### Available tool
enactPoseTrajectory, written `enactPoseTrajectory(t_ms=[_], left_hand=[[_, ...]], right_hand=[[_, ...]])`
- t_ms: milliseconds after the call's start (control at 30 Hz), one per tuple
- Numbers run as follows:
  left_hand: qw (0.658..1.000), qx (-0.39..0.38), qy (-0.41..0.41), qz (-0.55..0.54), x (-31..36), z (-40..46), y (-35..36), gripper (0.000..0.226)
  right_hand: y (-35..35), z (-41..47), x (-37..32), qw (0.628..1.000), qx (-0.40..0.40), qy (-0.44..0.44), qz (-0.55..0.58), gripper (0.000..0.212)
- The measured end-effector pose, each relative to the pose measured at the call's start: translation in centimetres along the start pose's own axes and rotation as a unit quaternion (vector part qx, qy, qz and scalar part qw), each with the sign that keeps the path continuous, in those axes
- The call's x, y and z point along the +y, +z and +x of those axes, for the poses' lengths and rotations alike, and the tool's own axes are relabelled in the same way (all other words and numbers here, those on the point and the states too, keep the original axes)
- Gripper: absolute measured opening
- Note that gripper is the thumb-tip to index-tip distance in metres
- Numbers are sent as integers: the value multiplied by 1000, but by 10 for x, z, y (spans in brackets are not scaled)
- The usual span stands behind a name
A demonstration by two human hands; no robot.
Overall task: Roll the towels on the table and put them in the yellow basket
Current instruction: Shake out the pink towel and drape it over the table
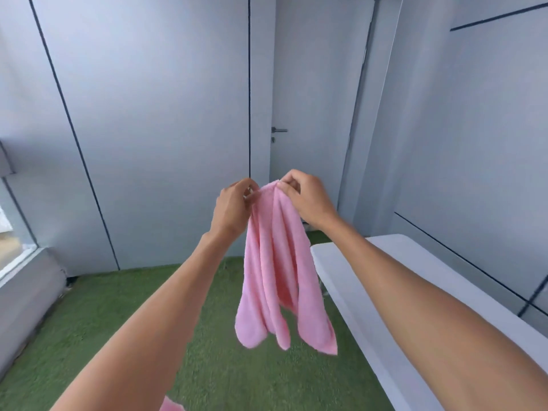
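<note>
Up at arm's length, held a pink towel (pixel 278 271) in mid-air, pinched at its top edge by both hands. Left hand (pixel 232 207) at 9 o'clock of the top edge, fingers (pixel 252 195) closed on the cloth; right hand (pixel 305 198) at 3 o'clock, thumb and fingers nipped tight on the same edge, just beside the left. Hung down in long loose folds towards 6 o'clock, three drooping ends at the bottom, clear of the floor and of the tabletop. Bunched narrow at the top, wider below.

Off at 4 o'clock of the towel, a white tabletop (pixel 400 292), its near corner just beside the hanging cloth, not touching as far as could be told. Underneath, green grass-like carpet (pixel 118 315). Behind the hands, at 12 o'clock, a pale grey door (pixel 311 99) with a metal handle (pixel 278 130), set in pale wall panels with dark seams. Low at 6 o'clock, at the picture's bottom edge, a scrap of more pink cloth (pixel 170 406), too cut off to tell what.
</note>
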State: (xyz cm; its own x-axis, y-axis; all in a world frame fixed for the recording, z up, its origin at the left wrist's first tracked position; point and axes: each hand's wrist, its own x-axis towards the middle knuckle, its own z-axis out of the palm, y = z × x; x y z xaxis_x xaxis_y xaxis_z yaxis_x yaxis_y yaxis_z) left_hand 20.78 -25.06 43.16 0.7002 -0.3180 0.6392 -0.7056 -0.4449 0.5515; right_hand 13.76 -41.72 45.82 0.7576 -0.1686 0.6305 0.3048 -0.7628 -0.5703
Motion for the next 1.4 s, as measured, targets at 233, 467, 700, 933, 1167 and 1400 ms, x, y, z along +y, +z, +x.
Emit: enactPoseTrajectory(t_ms=[233,467,700,933,1167,1400], left_hand=[[994,-60,-57,-71,10,-81,59,30],[977,-125,-114,-132,2,-124,122,26],[994,3,-73,-79,-30,-12,150,44],[996,-40,-57,-58,-38,80,208,22],[991,-40,-88,-88,-74,146,231,23],[963,-119,-160,-183,-166,172,278,35]], right_hand=[[9,-6,31,991,28,103,-82,17],[-1,28,94,971,33,162,-173,27],[-11,59,203,969,-74,201,-122,14],[-6,87,252,923,-346,149,74,18],[14,130,297,927,-265,170,205,19],[35,229,329,930,-274,166,181,15]])
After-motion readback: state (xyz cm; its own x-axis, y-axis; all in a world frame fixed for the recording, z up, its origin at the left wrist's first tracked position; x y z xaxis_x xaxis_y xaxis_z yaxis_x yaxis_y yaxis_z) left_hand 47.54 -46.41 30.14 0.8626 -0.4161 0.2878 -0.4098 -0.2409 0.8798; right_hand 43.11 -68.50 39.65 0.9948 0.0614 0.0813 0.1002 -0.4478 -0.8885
